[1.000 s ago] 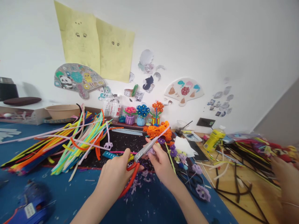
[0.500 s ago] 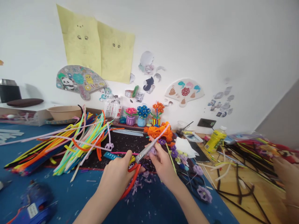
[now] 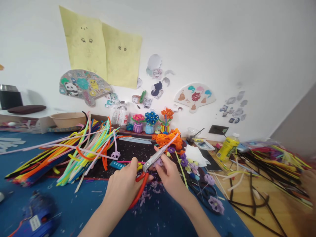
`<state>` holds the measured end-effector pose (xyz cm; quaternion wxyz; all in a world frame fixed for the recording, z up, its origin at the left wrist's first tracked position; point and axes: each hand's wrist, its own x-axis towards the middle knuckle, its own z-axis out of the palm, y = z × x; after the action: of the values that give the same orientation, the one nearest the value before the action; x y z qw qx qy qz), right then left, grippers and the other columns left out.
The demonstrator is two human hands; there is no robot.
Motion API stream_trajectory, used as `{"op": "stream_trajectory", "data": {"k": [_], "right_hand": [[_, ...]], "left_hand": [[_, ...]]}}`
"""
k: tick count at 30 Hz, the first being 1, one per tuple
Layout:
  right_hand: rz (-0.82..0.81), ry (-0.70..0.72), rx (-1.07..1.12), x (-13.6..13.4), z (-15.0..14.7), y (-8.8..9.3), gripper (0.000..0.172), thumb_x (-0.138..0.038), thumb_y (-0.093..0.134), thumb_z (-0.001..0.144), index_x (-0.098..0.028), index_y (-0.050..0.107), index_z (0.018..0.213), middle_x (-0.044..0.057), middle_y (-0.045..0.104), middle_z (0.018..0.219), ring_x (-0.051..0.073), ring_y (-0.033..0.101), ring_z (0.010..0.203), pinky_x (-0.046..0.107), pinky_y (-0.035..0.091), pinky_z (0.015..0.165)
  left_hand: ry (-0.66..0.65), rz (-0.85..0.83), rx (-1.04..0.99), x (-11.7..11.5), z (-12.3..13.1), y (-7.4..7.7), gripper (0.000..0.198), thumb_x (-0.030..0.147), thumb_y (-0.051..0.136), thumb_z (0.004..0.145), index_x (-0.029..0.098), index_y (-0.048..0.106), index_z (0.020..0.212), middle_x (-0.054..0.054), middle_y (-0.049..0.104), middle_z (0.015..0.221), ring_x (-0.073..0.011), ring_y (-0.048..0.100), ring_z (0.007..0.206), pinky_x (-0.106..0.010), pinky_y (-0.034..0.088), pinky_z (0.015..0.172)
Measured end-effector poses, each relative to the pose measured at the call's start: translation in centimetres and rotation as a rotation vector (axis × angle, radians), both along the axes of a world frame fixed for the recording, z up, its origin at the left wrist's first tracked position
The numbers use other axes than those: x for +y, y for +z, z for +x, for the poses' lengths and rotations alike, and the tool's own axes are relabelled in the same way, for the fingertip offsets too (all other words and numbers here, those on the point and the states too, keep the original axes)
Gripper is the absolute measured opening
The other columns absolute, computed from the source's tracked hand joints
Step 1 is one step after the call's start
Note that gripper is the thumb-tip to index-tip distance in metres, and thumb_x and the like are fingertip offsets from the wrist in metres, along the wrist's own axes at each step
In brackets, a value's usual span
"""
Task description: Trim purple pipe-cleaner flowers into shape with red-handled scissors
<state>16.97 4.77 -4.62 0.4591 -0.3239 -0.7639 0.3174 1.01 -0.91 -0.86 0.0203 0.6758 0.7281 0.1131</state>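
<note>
My left hand (image 3: 123, 184) is closed on the red handles of a pair of scissors (image 3: 153, 160), whose blades point up and to the right. My right hand (image 3: 169, 179) pinches a small lilac pipe-cleaner flower (image 3: 158, 162) beside the blades. A lilac stem (image 3: 171, 141) runs up from it, close along the blades; whether they touch it I cannot tell. Lilac fluff (image 3: 146, 192) lies on the blue table below my hands. To the right of my right hand lie finished lilac flowers (image 3: 216, 204) and smaller purple ones (image 3: 184, 161).
Bundled coloured pipe cleaners (image 3: 81, 148) spread at left, with a blue glue gun (image 3: 37, 217) in front. Behind stand small potted flowers (image 3: 151, 123) and an orange pipe-cleaner heap (image 3: 168, 140). A yellow bottle (image 3: 228, 147) stands right. Another person's hand (image 3: 308, 184) is at the right edge.
The scissors and both hands have shifted only slightly, with the lilac flower still pinched. The other person's hand at the right has moved farther right, partly out of view.
</note>
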Motion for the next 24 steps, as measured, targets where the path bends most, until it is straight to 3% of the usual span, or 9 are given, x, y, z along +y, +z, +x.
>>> {"op": "stream_trajectory", "data": {"k": [11, 20, 24], "right_hand": [[-0.071, 0.003, 0.049, -0.1, -0.1, 0.1, 0.054, -0.021, 0.044, 0.089, -0.021, 0.035, 0.142, 0.011, 0.056, 0.123, 0.019, 0.064, 0.087, 0.038, 0.05, 0.089], [-0.016, 0.021, 0.03, -0.6, -0.2, 0.9, 0.047, -0.024, 0.043, 0.091, -0.021, 0.042, 0.138, 0.01, 0.061, 0.111, 0.018, 0.065, 0.078, 0.035, 0.053, 0.08], [0.047, 0.02, -0.012, -0.7, -0.4, 1.0, 0.046, -0.025, 0.046, 0.09, -0.022, 0.045, 0.136, 0.011, 0.061, 0.115, 0.022, 0.063, 0.091, 0.038, 0.05, 0.086]], "left_hand": [[-0.017, -0.011, -0.015, -0.3, -0.1, 0.4, 0.031, 0.055, 0.041, 0.085, 0.024, 0.043, 0.084, -0.006, 0.07, 0.073, -0.0305, 0.069, 0.078, -0.027, 0.035, 0.051], [0.022, -0.006, -0.045, -0.3, 0.2, 0.5, 0.029, 0.054, 0.043, 0.084, 0.025, 0.039, 0.085, -0.005, 0.07, 0.075, -0.0336, 0.069, 0.079, -0.031, 0.04, 0.055], [0.014, 0.009, -0.066, -0.3, 0.1, 0.4, 0.028, 0.053, 0.041, 0.085, 0.025, 0.038, 0.084, -0.006, 0.07, 0.081, -0.032, 0.069, 0.08, -0.03, 0.04, 0.055]]}}
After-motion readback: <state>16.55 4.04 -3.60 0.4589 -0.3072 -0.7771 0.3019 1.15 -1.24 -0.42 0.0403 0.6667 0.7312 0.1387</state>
